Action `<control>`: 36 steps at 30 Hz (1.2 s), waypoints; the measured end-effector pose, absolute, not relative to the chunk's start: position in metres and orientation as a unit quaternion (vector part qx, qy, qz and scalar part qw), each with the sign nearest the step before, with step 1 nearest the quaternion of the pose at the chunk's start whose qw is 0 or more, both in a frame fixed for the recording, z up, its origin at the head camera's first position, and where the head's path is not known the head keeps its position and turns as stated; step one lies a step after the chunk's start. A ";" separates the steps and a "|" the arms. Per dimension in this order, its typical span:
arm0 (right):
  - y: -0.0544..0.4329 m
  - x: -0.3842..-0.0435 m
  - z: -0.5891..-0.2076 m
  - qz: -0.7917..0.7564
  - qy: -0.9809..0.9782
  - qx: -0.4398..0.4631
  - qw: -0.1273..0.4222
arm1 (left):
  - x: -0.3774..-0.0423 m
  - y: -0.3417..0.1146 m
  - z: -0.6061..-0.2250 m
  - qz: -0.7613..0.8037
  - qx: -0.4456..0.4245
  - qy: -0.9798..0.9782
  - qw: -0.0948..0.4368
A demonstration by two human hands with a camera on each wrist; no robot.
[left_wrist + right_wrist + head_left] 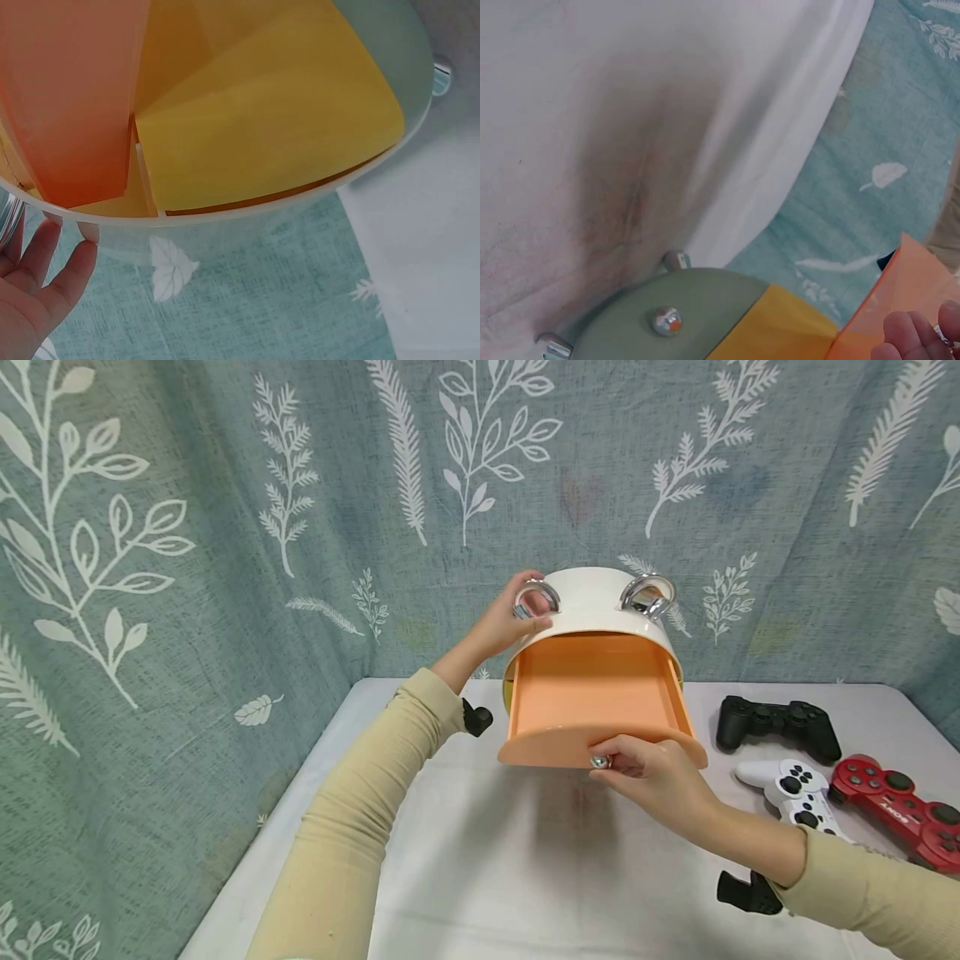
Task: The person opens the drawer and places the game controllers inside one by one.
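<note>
A small oval drawer cabinet with a white shell (588, 589) stands at the table's far side. Its orange drawer (596, 681) is pulled out towards me, and nothing lies in it. My left hand (501, 620) grips the shell's upper left beside a chrome ring (537, 598), thumb in front. With thumb and fingers, my right hand (663, 781) pinches the round silver knob (600, 762) on the orange front. Below that drawer, a yellow drawer front (270, 135) and a green drawer front (622, 322) show in the wrist views.
Right of the cabinet lie a black game controller (776, 724), a white one (795, 789) and a red one (900, 806). A leaf-patterned curtain (420, 460) hangs close behind. The cabinet has short chrome feet (676, 259) on the white-covered table (480, 877).
</note>
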State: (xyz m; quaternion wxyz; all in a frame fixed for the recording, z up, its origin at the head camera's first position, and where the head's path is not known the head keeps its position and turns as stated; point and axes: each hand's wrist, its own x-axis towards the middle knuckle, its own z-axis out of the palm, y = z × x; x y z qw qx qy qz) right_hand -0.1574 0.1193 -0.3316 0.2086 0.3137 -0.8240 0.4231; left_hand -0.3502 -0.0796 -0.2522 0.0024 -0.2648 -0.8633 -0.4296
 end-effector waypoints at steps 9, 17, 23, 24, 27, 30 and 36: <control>0.120 -0.158 -0.334 0.409 -0.827 0.318 0.220 | -0.350 -0.080 -0.253 -0.427 -0.268 -0.864 0.009; 0.120 -0.157 -0.336 0.408 -0.823 0.324 0.228 | -0.350 -0.079 -0.253 -0.425 -0.268 -0.864 0.011; 0.120 -0.157 -0.338 0.410 -0.819 0.328 0.229 | -0.350 -0.079 -0.253 -0.426 -0.267 -0.865 0.006; 0.120 -0.157 -0.338 0.409 -0.820 0.329 0.230 | -0.350 -0.079 -0.253 -0.426 -0.267 -0.864 0.006; 0.121 -0.157 -0.339 0.404 -0.821 0.330 0.231 | -0.350 -0.080 -0.253 -0.426 -0.268 -0.864 0.008; 0.121 -0.157 -0.339 0.410 -0.817 0.334 0.229 | -0.350 -0.080 -0.254 -0.427 -0.271 -0.863 0.009; 0.126 -0.154 -0.337 0.456 -0.804 0.335 0.183 | -0.350 -0.080 -0.254 -0.426 -0.272 -0.863 0.012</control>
